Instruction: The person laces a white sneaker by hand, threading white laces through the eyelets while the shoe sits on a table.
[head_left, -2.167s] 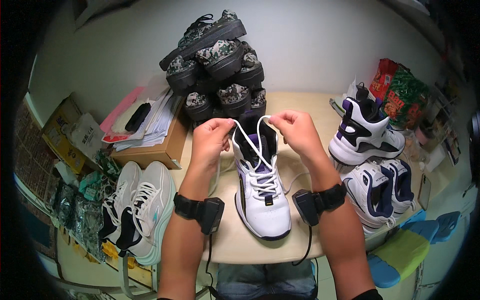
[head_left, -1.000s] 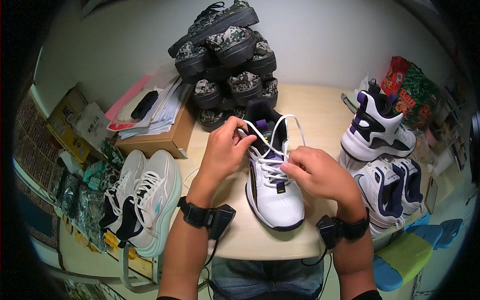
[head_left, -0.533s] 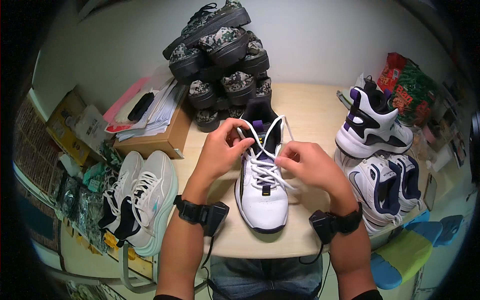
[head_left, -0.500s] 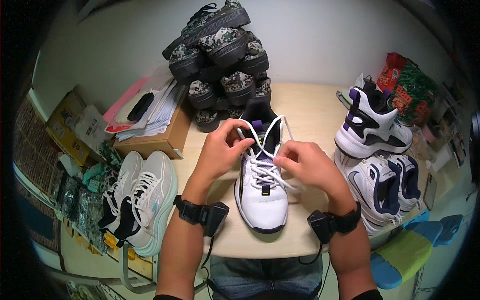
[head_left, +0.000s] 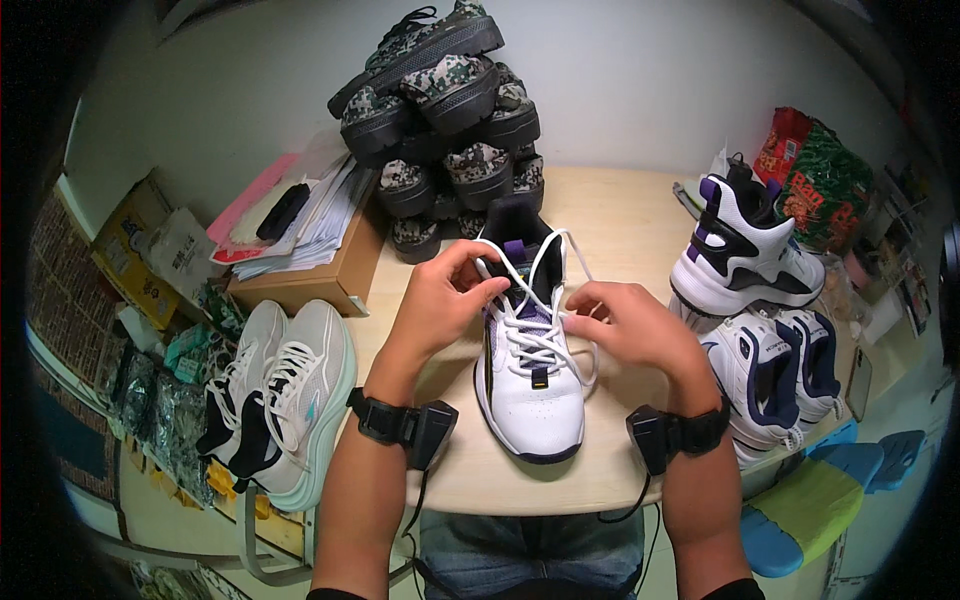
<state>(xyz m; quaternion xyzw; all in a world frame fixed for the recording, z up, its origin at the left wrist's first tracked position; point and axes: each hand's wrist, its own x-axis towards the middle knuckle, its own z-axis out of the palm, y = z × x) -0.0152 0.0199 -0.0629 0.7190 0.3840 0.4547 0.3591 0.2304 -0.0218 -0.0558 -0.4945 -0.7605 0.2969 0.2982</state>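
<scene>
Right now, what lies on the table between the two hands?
In the head view, the white sneaker lies between the left hand and the right hand, and both pinch its white laces.

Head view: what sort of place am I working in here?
Probably a shoe stockroom or workshop desk: a heap of camouflage boots by the wall, sneaker pairs around a wooden table, and both hands lacing a white sneaker.

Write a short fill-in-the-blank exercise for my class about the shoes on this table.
1. Both hands, left hand and right hand, pull the white ____ of the white high-top sneaker.
2. The camouflage boots are stacked in a ____.
3. The brown cardboard box carries loose ____.

Missing words: laces; pile; papers
</scene>
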